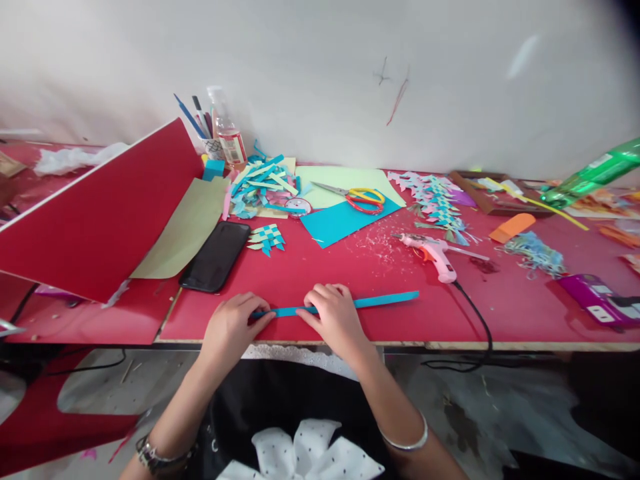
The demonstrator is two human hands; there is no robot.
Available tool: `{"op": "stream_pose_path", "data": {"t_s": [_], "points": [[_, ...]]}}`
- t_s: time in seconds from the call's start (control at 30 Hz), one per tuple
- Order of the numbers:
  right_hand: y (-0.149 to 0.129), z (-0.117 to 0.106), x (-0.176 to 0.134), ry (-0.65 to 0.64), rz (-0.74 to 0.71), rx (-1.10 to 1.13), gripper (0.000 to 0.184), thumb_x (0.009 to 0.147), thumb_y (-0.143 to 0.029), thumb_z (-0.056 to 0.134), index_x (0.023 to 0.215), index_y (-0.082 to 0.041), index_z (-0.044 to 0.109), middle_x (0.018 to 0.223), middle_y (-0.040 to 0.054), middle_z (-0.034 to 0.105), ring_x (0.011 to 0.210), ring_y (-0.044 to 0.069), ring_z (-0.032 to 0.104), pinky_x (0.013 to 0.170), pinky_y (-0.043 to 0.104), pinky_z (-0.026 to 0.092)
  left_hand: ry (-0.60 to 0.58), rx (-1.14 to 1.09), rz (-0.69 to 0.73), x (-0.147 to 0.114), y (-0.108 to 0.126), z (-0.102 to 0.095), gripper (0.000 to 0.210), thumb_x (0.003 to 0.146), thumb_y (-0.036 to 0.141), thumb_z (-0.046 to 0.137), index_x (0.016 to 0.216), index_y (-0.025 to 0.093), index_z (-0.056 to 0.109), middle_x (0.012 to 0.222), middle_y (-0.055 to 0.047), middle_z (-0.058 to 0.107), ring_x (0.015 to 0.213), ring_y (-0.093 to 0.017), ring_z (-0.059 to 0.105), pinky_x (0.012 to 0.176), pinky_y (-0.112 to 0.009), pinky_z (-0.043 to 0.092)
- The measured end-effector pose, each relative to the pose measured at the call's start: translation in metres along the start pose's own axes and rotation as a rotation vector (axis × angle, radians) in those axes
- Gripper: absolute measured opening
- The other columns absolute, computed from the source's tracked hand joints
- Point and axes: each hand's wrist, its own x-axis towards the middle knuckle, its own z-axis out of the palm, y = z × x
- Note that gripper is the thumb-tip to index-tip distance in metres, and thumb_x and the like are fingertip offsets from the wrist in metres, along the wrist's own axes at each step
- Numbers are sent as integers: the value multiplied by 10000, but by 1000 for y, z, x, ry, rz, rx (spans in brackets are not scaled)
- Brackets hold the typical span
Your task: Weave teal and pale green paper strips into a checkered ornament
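Observation:
A long, narrow blue paper strip lies across the red table near its front edge. My left hand pinches the strip's left end between thumb and fingers. Farther along, my right hand grips the same strip near its middle, thumb below and fingers above. The strip's right part extends free past my right hand. Beyond my hands sits a small woven piece of blue and pale green paper, beside a black phone.
Scissors rest on blue paper. A pink glue gun with a trailing cord lies right. Cut paper strips are heaped at the back. A red board leans left; a green bottle and purple power strip are right.

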Motion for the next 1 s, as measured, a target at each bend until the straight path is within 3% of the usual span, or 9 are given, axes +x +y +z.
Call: {"op": "stream_pose_path", "data": {"t_s": [0.2, 0.3, 0.37, 0.43, 0.5, 0.67, 0.83, 1.0], "points": [[0, 0, 1, -3, 10, 20, 170, 800, -335, 505, 713, -191, 484, 740, -15, 537, 727, 128, 465, 761, 281, 264, 64, 30, -45, -8, -21, -11, 229, 767, 389, 478, 692, 187, 556, 859, -23, 532, 739, -146, 540, 658, -246, 419], [0, 1, 1, 3, 9, 17, 163, 795, -334, 511, 719, -193, 486, 740, -17, 536, 731, 128, 463, 761, 281, 265, 90, 141, -26, -10, -16, -13, 164, 773, 318, 466, 805, 195, 569, 945, -43, 522, 799, -171, 541, 686, -276, 431], [0, 0, 1, 7, 6, 13, 156, 798, -330, 508, 724, -194, 489, 743, -16, 537, 736, 128, 463, 763, 281, 266, 139, 241, 73, -13, -2, -7, 196, 782, 223, 430, 926, 202, 561, 1004, -63, 520, 881, -200, 524, 746, -321, 422], [0, 0, 0, 12, 3, 14, 149, 805, -319, 498, 724, -194, 490, 748, -14, 539, 743, 128, 465, 770, 281, 266, 113, 300, 266, -18, 16, 5, 270, 795, 161, 390, 1000, 240, 547, 1031, -45, 538, 890, -192, 520, 813, -363, 398], [0, 1, 0, 19, 2, 21, 150, 811, -312, 488, 719, -193, 486, 748, -15, 541, 744, 126, 468, 783, 283, 264, 126, 320, 365, -25, 32, 20, 277, 807, 228, 422, 1067, 197, 513, 1049, -57, 550, 924, -196, 510, 909, -403, 341], [3, 2, 0, 30, -13, 53, 184, 824, -339, 461, 715, -192, 484, 737, -17, 546, 733, 124, 477, 801, 287, 265, 188, 401, 274, -33, 44, 42, 406, 767, 363, 502, 1099, 130, 500, 1020, -95, 557, 928, -236, 486, 871, -399, 378], [18, -8, -7, 24, -1, 54, 171, 823, -323, 458, 717, -192, 491, 733, -9, 550, 733, 133, 484, 800, 288, 276, 127, 473, 233, -31, 46, 38, 463, 762, 351, 507, 1181, 158, 463, 1047, -97, 536, 925, -248, 466, 846, -401, 386], [43, -22, -22, 28, 60, 21, 151, 804, -318, 487, 713, -198, 497, 734, -11, 554, 734, 136, 490, 817, 300, 280, 49, 546, 185, -32, 57, 37, 570, 750, 339, 528, 1282, 269, 335, 1103, -92, 486, 959, -268, 448, 882, -455, 345]]}}
